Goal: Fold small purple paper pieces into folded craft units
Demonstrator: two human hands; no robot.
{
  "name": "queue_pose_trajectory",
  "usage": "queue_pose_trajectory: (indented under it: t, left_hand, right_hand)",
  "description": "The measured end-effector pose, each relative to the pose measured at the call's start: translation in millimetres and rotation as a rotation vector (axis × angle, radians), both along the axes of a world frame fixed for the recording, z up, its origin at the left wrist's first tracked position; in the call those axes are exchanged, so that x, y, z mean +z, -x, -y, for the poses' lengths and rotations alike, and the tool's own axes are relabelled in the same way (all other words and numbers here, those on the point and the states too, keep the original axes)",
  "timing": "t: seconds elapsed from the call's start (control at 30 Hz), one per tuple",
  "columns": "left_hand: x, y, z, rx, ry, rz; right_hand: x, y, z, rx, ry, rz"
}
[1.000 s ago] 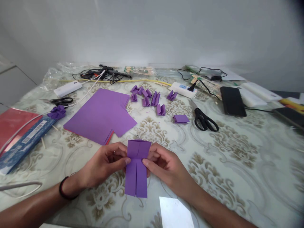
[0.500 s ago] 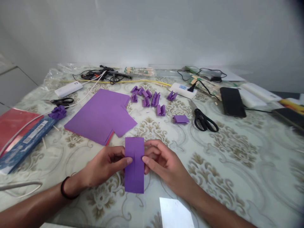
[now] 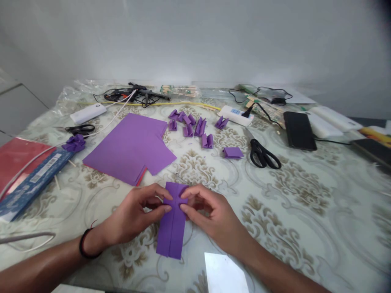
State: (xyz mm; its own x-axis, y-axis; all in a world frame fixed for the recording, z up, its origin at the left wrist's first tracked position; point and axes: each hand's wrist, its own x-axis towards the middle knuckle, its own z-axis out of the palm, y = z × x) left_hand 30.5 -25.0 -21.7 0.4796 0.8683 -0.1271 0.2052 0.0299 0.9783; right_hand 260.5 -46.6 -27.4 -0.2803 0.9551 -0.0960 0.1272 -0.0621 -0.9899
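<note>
The landmark is the stack of purple paper sheets point(image 3: 128, 146). The creased purple paper strip point(image 3: 171, 232) is on the wearer's side of that stack and to its right — its long axis runs away from the wearer, far end leaning slightly right. The left hand point(image 3: 136, 213) is on the strip's left edge, the right hand point(image 3: 209, 209) on its right edge; both are in contact, neither nearer. On each, thumb and index finger are almost together, a narrow gap between tips, holding the strip's far half. Any fingers beneath the paper are hidden — cannot tell. Folded purple paper pieces point(image 3: 200, 127) and black-handled scissors point(image 3: 258, 151) lie right of the stack.
</note>
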Motion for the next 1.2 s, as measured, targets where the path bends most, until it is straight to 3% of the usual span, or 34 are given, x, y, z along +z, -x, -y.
queue_pose_trajectory:
  t: [0.17,0.33,0.53,0.83,1.2]
  left_hand:
    - [-0.5,0.5,-1.3,0.015,0.0,-0.009]
    - [-2.4,-0.3,-1.1,0.069,0.138,0.127]
    - [1.4,-3.8,-1.9,-0.003,0.239,0.17]
    - [-1.6,3.8,-1.2,0.044,0.087,0.161]
    - [9.3,9.8,-4.2,-0.003,0.002,0.071]
  right_hand:
    - [-1.7,-0.3,-0.1,-0.025,-0.028,-0.028]
    - [-1.5,-0.9,-2.8,-0.04,0.039,-0.064]
    - [-0.4,-1.5,-3.2,0.001,0.053,-0.064]
    - [-1.3,-2.1,0.9,0.018,0.055,-0.19]
    - [11.0,-7.2,-2.3,0.112,-0.022,-0.138]
